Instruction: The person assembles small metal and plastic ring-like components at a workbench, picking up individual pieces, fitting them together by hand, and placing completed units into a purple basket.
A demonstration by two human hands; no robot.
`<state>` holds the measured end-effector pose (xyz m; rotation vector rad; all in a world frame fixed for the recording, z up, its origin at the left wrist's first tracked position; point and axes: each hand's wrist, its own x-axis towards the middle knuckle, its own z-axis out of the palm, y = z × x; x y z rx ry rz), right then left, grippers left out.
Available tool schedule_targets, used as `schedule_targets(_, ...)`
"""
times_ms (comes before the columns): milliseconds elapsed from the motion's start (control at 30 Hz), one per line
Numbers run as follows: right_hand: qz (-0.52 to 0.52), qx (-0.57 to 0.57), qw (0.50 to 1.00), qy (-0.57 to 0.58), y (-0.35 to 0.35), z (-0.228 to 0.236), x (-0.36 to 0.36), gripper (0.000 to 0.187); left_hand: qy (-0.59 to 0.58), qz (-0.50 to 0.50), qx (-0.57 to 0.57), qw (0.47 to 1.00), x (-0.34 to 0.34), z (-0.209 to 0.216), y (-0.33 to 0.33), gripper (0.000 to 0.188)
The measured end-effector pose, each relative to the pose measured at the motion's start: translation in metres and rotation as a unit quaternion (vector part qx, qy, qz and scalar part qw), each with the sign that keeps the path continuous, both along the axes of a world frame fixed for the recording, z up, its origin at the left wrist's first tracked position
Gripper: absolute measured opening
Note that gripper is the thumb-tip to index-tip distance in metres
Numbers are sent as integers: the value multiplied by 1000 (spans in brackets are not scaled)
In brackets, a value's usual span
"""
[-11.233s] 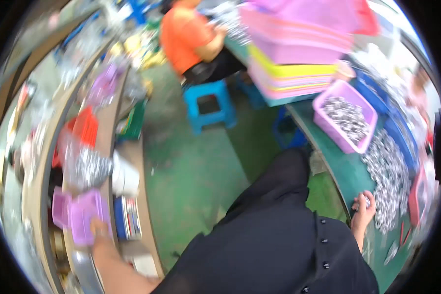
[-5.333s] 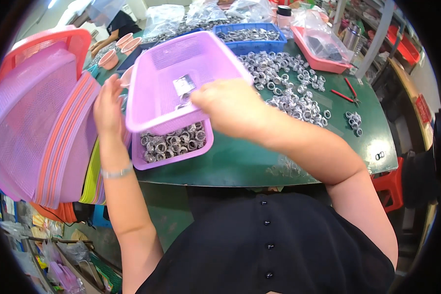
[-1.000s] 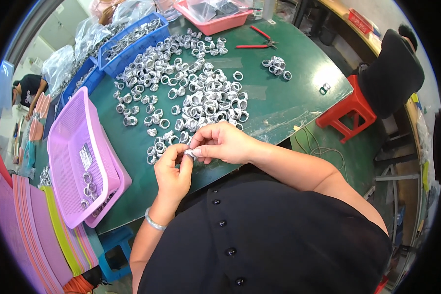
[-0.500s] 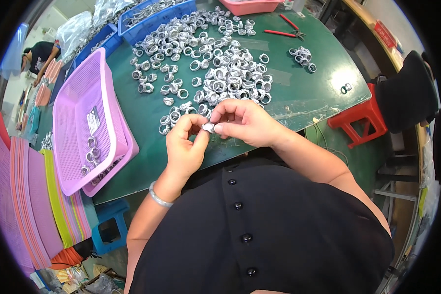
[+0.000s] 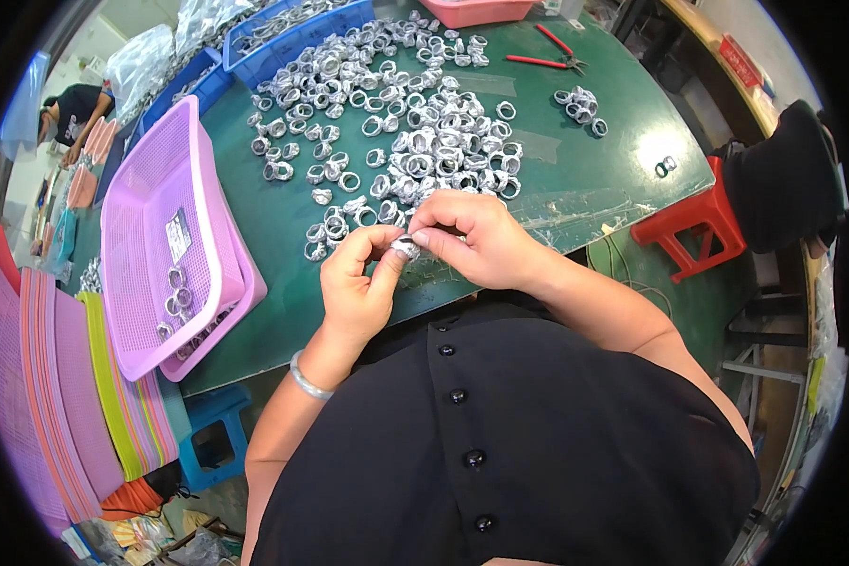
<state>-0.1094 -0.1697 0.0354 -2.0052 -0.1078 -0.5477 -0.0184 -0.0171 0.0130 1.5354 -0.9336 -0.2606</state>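
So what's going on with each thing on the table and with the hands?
Left hand: pinching the small silver ring.
Right hand: pinching the same ring.
Small silver ring: held between both hands.
Pile of rings: loose on the green table.
Purple basket: nearly empty, a few rings inside.
Red pliers: lying untouched.

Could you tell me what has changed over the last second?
Little: both hands, left hand and right hand, still pinch one ring between them above the table edge. The ring pile and the pink baskets stayed put.
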Motion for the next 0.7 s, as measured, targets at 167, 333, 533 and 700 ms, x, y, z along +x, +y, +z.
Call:
schedule_targets(167,39,265,945,189,-1,4,-1,10,73,-41,-18,996,-3,6,-1,13)
schedule_targets(333,39,284,938,196,1,5,-1,12,161,-69,-44,983,-4,5,1,17)
schedule_targets(533,47,268,943,190,0,4,-2,11,198,-45,-35,979,-5,6,1,16)
schedule_targets(700,32,178,978,107,1,1,-1,12,162,-54,-41,985,-4,2,1,15)
